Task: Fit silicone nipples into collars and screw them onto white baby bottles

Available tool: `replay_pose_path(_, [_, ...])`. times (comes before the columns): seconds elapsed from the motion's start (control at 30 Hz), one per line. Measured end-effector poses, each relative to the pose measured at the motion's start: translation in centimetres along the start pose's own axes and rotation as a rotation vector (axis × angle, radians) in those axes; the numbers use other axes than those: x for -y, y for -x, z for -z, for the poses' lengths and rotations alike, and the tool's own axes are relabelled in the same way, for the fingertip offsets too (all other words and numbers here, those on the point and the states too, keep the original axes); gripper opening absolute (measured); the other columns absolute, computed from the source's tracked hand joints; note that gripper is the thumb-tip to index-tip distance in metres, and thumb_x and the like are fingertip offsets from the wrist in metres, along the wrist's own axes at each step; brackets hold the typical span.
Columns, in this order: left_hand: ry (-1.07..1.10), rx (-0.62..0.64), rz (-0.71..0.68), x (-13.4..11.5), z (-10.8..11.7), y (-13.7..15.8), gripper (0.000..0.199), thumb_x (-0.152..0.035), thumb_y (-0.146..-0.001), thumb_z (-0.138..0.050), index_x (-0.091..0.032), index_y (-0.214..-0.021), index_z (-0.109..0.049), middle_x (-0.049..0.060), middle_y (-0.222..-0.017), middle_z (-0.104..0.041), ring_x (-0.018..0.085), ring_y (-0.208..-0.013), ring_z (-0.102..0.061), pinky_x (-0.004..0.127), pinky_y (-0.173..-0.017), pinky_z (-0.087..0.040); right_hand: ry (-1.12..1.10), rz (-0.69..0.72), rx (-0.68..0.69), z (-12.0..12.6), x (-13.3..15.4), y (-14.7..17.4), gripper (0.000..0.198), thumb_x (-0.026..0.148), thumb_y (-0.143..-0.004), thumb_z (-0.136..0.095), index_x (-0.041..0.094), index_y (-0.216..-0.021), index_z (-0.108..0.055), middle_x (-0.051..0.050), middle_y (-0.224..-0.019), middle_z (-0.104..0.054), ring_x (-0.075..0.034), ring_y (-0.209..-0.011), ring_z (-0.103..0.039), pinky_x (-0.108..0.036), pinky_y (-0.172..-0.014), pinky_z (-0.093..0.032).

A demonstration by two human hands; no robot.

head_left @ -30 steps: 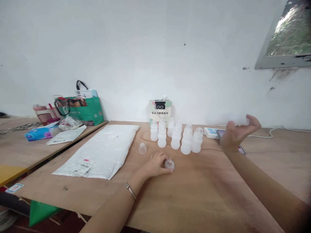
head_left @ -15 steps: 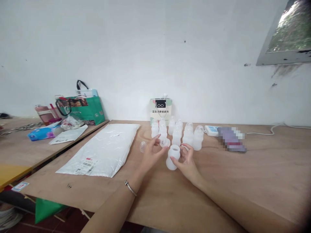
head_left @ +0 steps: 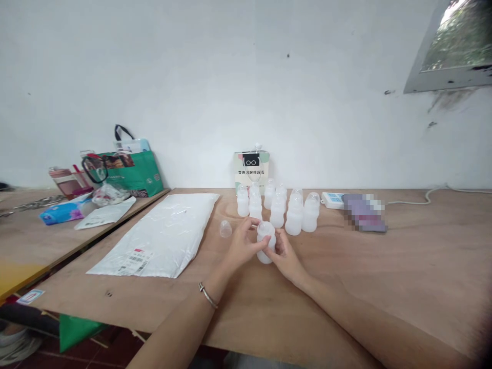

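Observation:
A frosted white baby bottle (head_left: 264,255) stands upright on the wooden table, with a white teat ring (head_left: 265,228) on its mouth. Thumb and fingers of my left hand (head_left: 245,241) close round the ring from the left. My right hand (head_left: 286,259) grips the bottle's body from the right, and its fingers are partly hidden behind it. To the left of my left hand lies a clear dome cap (head_left: 225,229). Several similar capped bottles (head_left: 294,215) stand in a group just beyond my hands.
A white mailing bag (head_left: 161,233) lies flat on the left. Against the wall stands a printed paper bag (head_left: 251,166). A phone (head_left: 363,212), partly blurred out, rests on the right beside a white power strip (head_left: 332,200). A green tote bag (head_left: 144,174) sits on the adjoining table.
My left hand has brought the teat ring onto the bottle's mouth; before, the mouth was bare and the ring was held apart. My hands have drawn closer together.

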State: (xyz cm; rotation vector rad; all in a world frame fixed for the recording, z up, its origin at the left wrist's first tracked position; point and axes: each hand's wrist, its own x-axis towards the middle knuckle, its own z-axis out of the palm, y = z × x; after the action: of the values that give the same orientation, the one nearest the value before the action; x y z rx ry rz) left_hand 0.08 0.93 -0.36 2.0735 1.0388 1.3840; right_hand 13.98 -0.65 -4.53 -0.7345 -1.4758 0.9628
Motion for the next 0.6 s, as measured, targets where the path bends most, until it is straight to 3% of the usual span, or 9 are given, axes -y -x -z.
replay_pose_path(0.2, [0.035,0.025,0.017,-0.4,-0.4,-0.2,0.031,-0.032,-0.072,-0.063,-0.018,-0.098,-0.054,0.004,-0.099,-0.062,0.018,-0.098,-0.056,0.033,-0.092,-0.042,0.073,-0.001,-0.014,0.1,0.1,0.1,0.03,0.037,-0.079,-0.058,0.025,-0.101,-0.042,-0.003,-0.1,-0.056,-0.017,-0.089,-0.057,-0.031,-0.076,-0.048])
replay_pose_path(0.37, [0.075,0.046,0.023,0.1,-0.3,-0.5,0.031,-0.033,-0.069,-0.066,-0.017,-0.094,-0.056,0.005,-0.097,-0.063,0.018,-0.097,-0.056,0.034,-0.093,-0.042,0.071,0.0,-0.028,0.2,-0.2,0.2,0.031,0.037,-0.078,-0.058,0.026,-0.101,-0.04,-0.003,-0.101,-0.055,-0.017,-0.09,-0.057,-0.031,-0.077,-0.048])
replay_pose_path(0.6, [0.281,0.258,0.074,0.8,0.8,-0.7,0.04,-0.032,-0.074,-0.063,-0.021,-0.113,-0.056,0.007,-0.119,-0.059,0.021,-0.112,-0.053,0.037,-0.099,-0.04,0.033,-0.022,0.0,0.1,0.2,0.2,0.036,0.037,-0.079,-0.057,0.026,-0.11,-0.041,-0.006,-0.117,-0.054,-0.019,-0.106,-0.053,-0.036,-0.089,-0.045])
